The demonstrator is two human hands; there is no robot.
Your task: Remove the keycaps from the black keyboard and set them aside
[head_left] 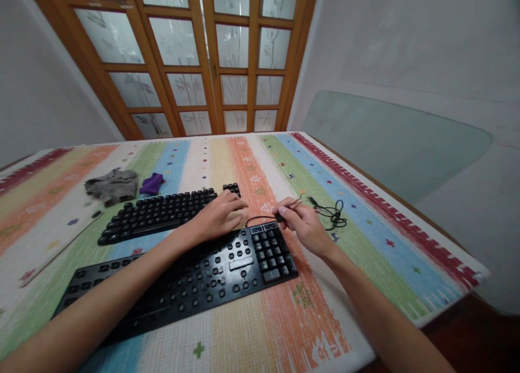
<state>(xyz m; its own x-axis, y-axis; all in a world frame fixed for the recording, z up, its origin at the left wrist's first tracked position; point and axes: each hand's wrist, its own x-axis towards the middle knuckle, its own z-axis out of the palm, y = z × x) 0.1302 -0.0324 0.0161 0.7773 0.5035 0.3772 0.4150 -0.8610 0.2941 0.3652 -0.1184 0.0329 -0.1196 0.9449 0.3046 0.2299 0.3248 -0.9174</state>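
Note:
A black keyboard [182,292] lies in front of me, most of its keys stripped of their caps, with caps still on the number pad at its right. Behind it, loose black keycaps [158,213] are set out in rows like a keyboard. My left hand [221,213] is at the right end of these rows, fingers slightly bent and apart, with nothing visible in them. My right hand [303,227] is closed in a pinch around a thin pointed tool [296,201], beside the keyboard's top right corner. A small dark piece shows at its fingertips; its kind is unclear.
A coiled black cable [335,215] lies right of my right hand. At the far left are a grey cloth [111,186], a purple cloth [151,183] and a long white stick-like thing [60,248] with a dark end. A striped tablecloth [365,243] covers the table.

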